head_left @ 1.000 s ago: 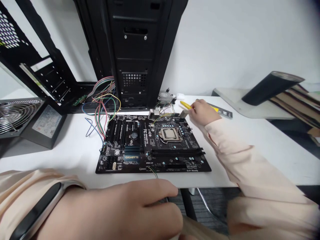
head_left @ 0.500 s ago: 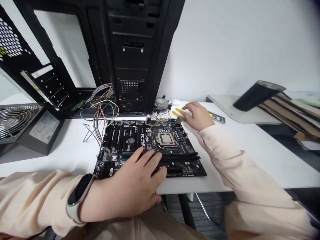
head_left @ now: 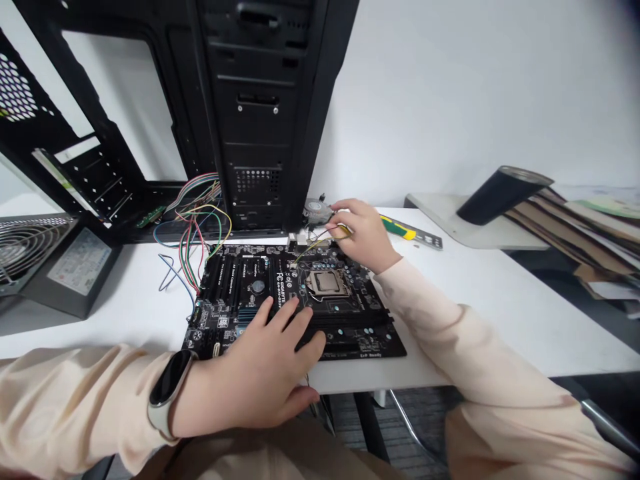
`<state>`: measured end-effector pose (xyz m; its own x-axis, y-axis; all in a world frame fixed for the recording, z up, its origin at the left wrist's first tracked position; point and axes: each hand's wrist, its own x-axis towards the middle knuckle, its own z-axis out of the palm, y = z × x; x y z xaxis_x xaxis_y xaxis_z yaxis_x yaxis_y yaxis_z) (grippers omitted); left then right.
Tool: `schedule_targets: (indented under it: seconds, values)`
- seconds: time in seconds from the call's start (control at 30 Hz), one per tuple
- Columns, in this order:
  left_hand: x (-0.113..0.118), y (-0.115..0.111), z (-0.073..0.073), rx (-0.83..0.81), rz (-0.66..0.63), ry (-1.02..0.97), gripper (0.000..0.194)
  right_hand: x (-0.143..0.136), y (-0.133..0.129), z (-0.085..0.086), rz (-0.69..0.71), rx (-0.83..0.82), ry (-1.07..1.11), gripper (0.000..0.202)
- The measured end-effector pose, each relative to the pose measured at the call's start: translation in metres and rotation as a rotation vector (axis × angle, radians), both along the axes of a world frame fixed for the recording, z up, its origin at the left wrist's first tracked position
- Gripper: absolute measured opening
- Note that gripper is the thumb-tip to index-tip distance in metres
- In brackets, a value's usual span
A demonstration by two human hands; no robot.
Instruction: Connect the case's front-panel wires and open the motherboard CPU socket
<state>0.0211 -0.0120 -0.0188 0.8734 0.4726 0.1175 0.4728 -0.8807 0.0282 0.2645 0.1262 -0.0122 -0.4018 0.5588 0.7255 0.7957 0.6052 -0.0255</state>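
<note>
Board (head_left: 300, 287) under the left hand (head_left: 265, 373), right hand (head_left: 367, 233) at the fan (head_left: 317, 212)

Flat on the white, smooth bench (head_left: 480, 300), the board lies in front of the tall black case (head_left: 255, 133). It is a dark rectangle with long ridged slots, small round pale parts and printed white lettering; the square metal chip (head_left: 327, 283) sits in a bright frame. Thin coloured wires (head_left: 200, 220) loop out of the case towards its left edge. The fan, grey and finely ribbed, stands just beyond the board's far edge, near the foot of the case.

The two hands are apart. The left is spread flat, palm down, across the board's near part; how hard it rests there I cannot tell. The right has curled fingers at the fan's edge, and whether they are closed on it I cannot tell. Beside the right hand lies a green and yellow tool (head_left: 397, 229), next to a flat metal plate (head_left: 429, 240) with cut-outs.

Half a second ago, the right hand was over the tool; it has since shifted left to the fan, and more of the green grip shows. The left hand keeps its place over the board; a second ago it was nearer the camera, off the board's near edge.
</note>
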Motion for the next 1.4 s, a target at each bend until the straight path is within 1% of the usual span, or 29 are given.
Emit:
schedule_targets:
  seconds: [0.1, 0.17, 0.2, 0.23, 0.3, 0.37, 0.43, 0.5, 0.57, 0.63, 0.7, 0.8, 0.87, 0.9, 0.93, 1.0, 1.07, 1.1, 1.13, 1.17, 1.2, 1.27, 1.33, 1.4]
  values:
    - [0.000, -0.001, 0.000, -0.009, 0.013, -0.002, 0.054, 0.001, -0.005, 0.007, -0.051, 0.142, 0.043, 0.020]
    - [0.001, -0.002, -0.001, 0.000, 0.022, -0.004, 0.054, -0.003, -0.011, 0.010, -0.029, 0.152, 0.090, 0.020]
    - [0.001, -0.002, -0.001, 0.009, 0.023, -0.005, 0.055, -0.006, -0.013, 0.010, -0.016, 0.132, 0.126, 0.019]
    - [0.001, -0.002, -0.001, 0.022, 0.024, -0.007, 0.055, -0.009, -0.016, 0.010, -0.008, 0.090, 0.171, 0.019]
    - [0.002, -0.002, 0.000, 0.055, 0.022, -0.011, 0.056, -0.014, -0.018, 0.007, -0.002, -0.053, 0.295, 0.022]
    - [0.002, -0.003, 0.000, 0.088, 0.008, -0.012, 0.055, -0.018, -0.018, 0.002, 0.031, -0.259, 0.481, 0.033]
    - [0.003, -0.004, 0.001, 0.116, -0.006, -0.010, 0.052, -0.019, -0.015, -0.003, 0.115, -0.453, 0.667, 0.043]
    - [0.003, -0.006, 0.001, 0.139, -0.019, 0.001, 0.049, -0.019, -0.010, -0.008, 0.192, -0.560, 0.784, 0.049]
    - [0.003, -0.008, 0.000, 0.159, -0.026, 0.012, 0.046, -0.018, -0.007, -0.010, 0.227, -0.586, 0.818, 0.049]
    - [0.003, -0.009, -0.001, 0.169, -0.028, 0.014, 0.045, -0.017, -0.007, -0.009, 0.220, -0.528, 0.793, 0.046]
    - [0.003, -0.009, -0.002, 0.163, -0.023, 0.000, 0.044, -0.014, -0.010, -0.006, 0.183, -0.386, 0.708, 0.039]
    - [0.003, -0.006, 0.000, 0.117, -0.008, -0.033, 0.040, -0.009, -0.015, 0.001, 0.048, -0.151, 0.549, 0.022]
    - [0.002, -0.003, 0.001, 0.057, 0.009, -0.049, 0.034, -0.003, -0.018, 0.003, -0.059, -0.058, 0.490, 0.013]
    - [0.002, -0.002, 0.002, 0.027, 0.019, -0.051, 0.031, -0.001, -0.019, 0.004, -0.095, -0.036, 0.485, 0.011]
    - [0.001, 0.000, 0.003, 0.001, 0.027, -0.049, 0.029, 0.001, -0.019, 0.003, -0.102, -0.034, 0.499, 0.010]
    - [0.000, 0.002, 0.003, -0.024, 0.037, -0.037, 0.027, 0.002, -0.019, 0.002, -0.021, -0.096, 0.565, 0.014]
    - [-0.001, 0.004, 0.004, -0.030, 0.045, -0.023, 0.028, 0.002, -0.019, 0.001, 0.122, -0.215, 0.633, 0.017]
    - [-0.001, 0.004, 0.005, -0.034, 0.052, -0.019, 0.030, 0.002, -0.019, 0.001, 0.172, -0.268, 0.650, 0.018]
    - [-0.001, 0.005, 0.005, -0.043, 0.061, -0.014, 0.031, 0.002, -0.019, 0.001, 0.187, -0.299, 0.651, 0.019]
    - [0.000, 0.006, 0.006, -0.054, 0.073, -0.008, 0.031, 0.002, -0.020, 0.002, 0.170, -0.298, 0.636, 0.019]
    - [0.000, 0.006, 0.007, -0.064, 0.085, 0.001, 0.032, 0.003, -0.020, 0.003, 0.132, -0.266, 0.604, 0.018]
    - [0.000, 0.008, 0.008, -0.077, 0.112, 0.021, 0.033, 0.006, -0.020, 0.006, 0.050, -0.140, 0.487, 0.017]
    - [-0.001, 0.011, 0.009, -0.072, 0.140, 0.034, 0.034, 0.011, -0.018, 0.007, 0.018, -0.014, 0.316, 0.016]
    - [-0.002, 0.013, 0.009, -0.062, 0.165, 0.039, 0.035, 0.016, -0.015, 0.006, -0.002, 0.060, 0.135, 0.018]
